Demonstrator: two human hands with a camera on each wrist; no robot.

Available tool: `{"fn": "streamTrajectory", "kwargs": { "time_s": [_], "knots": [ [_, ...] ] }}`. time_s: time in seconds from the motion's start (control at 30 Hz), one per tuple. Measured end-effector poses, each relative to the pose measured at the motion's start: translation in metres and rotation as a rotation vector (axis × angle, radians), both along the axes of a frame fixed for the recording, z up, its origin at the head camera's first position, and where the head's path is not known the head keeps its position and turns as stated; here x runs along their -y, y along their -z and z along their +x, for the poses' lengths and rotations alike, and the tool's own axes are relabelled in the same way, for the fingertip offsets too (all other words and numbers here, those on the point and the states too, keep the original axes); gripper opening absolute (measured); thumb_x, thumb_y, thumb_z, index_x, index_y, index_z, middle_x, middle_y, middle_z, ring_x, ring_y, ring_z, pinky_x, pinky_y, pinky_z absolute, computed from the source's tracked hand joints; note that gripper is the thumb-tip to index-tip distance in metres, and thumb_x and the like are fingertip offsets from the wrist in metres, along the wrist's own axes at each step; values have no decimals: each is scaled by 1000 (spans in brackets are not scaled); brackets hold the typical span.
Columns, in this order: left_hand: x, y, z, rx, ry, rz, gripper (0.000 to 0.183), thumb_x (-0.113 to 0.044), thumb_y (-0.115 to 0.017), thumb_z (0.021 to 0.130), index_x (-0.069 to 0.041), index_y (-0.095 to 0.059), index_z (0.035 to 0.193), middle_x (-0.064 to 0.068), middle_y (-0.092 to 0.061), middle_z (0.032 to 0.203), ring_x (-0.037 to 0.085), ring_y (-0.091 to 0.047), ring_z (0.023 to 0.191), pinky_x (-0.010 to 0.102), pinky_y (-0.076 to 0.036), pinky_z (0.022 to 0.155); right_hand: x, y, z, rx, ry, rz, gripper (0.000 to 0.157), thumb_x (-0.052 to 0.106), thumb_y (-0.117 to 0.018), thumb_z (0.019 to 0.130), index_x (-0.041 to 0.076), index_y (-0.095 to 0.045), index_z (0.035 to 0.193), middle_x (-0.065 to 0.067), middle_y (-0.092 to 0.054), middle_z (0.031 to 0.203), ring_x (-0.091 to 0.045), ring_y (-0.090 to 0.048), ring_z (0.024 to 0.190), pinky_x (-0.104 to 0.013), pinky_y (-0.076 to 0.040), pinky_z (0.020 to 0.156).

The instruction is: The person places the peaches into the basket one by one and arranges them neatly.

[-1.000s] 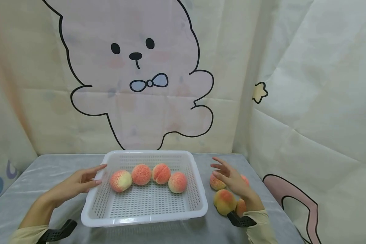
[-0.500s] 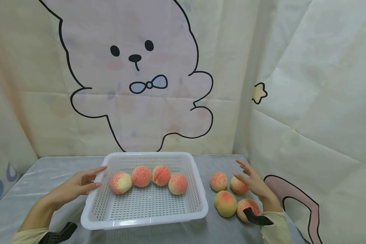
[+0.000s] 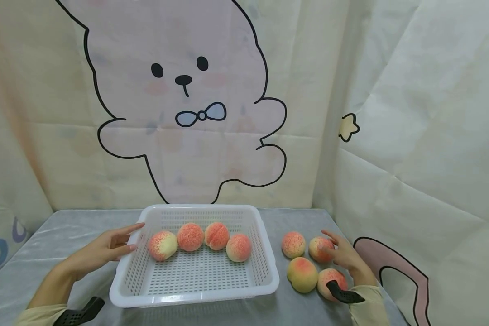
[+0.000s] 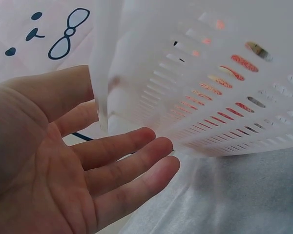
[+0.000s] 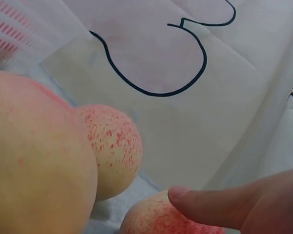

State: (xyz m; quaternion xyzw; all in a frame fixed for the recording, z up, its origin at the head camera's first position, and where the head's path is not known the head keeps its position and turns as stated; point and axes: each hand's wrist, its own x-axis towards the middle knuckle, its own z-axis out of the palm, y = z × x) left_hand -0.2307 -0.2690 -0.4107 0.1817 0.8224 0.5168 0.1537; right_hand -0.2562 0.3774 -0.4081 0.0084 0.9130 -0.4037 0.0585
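A white plastic basket (image 3: pixel 195 296) with slotted walls holds several red-and-cream peaches. My left hand (image 3: pixel 103 249) holds the basket's left rim, thumb and index finger over the edge. In the left wrist view the other fingers (image 4: pixel 132 187) reach beneath the rim beside the slotted wall. My right hand (image 3: pixel 346 256) is around a peach (image 3: pixel 319 250) on the right, its thumb (image 5: pixel 205 202) lying across the fruit in the right wrist view. Near it on the cloth are a speckled peach (image 3: pixel 293 245), a larger yellow-green peach (image 3: pixel 302 275) and a pinkish peach (image 3: pixel 330 283) close to the wrist.
A grey cloth (image 3: pixel 85 219) covers the table. Behind it hangs a pale curtain (image 3: pixel 301 176) with a cartoon bear, and another curtain (image 3: pixel 424 181) closes off the right side. Black straps (image 3: pixel 79 312) sit on both wrists.
My right hand has moved right from above the speckled peach, then come down onto the far-right peach. The left hand stays on the basket rim.
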Motion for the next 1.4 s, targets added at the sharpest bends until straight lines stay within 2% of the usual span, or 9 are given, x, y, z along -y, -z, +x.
{"fn": "streamTrajectory", "kwargs": {
  "time_s": [0.1,0.2,0.43,0.6,0.67,0.77,0.87,1.17,1.4],
  "knots": [
    [0,1,0,2,0,-1,72,-25,-55,105,-3,-16,161,38,-43,149,8,-67,108,32,-58,82,0,5,-1,-13,15,17,66,14,-63,99,0,-32,156,-43,-29,152,-41,-59,108,-36,-52,72],
    [0,1,1,17,-12,-5,73,-26,-56,104,-4,-16,162,37,-43,150,8,-67,107,31,-58,82,-1,9,-2,-12,26,7,66,7,-64,96,-2,-34,154,-41,-33,150,-26,-58,90,-33,-51,67],
    [-1,2,1,21,-22,-10,73,-25,-56,104,-5,-16,162,37,-43,150,11,-67,108,33,-58,82,0,5,-2,-60,59,24,64,7,-67,94,-3,-39,151,-35,-39,149,-39,-51,118,-35,-51,81],
    [0,2,1,20,-14,4,73,-24,-55,104,-3,-15,162,38,-44,148,13,-67,108,34,-59,81,9,-13,0,-99,96,39,66,10,-65,96,2,-35,154,-36,-29,157,-52,-36,140,-62,-41,107],
    [1,2,1,21,-18,0,73,-25,-55,105,-4,-15,162,38,-43,149,13,-67,108,34,-58,82,14,-21,1,-132,94,32,67,12,-65,98,3,-32,156,-35,-23,160,-52,-28,146,-64,-34,113],
    [3,2,1,17,-26,-11,72,-25,-55,105,-5,-16,162,37,-43,149,11,-66,108,34,-58,82,24,-34,5,-223,82,-1,70,15,-67,98,2,-31,156,-33,-26,161,-48,-39,141,-42,-50,101],
    [2,1,2,14,-30,-8,73,-24,-56,104,-4,-17,162,37,-44,149,13,-66,109,34,-58,81,37,-47,12,-296,66,-27,71,18,-69,97,3,-32,157,-31,-31,159,-46,-50,131,-21,-49,80],
    [0,1,2,39,-24,9,73,-25,-56,104,-5,-15,162,36,-41,151,15,-66,111,35,-58,83,85,-75,10,-401,-88,-75,69,20,-75,92,9,-43,152,-24,-39,154,-36,-61,112,-20,-52,75],
    [-1,3,-1,46,-13,26,72,-25,-55,105,-7,-15,162,35,-42,152,13,-66,112,38,-57,86,124,-90,3,-356,-271,-144,67,13,-76,91,9,-46,150,-24,-50,147,-35,-67,111,-21,-55,79]
  ]
}}
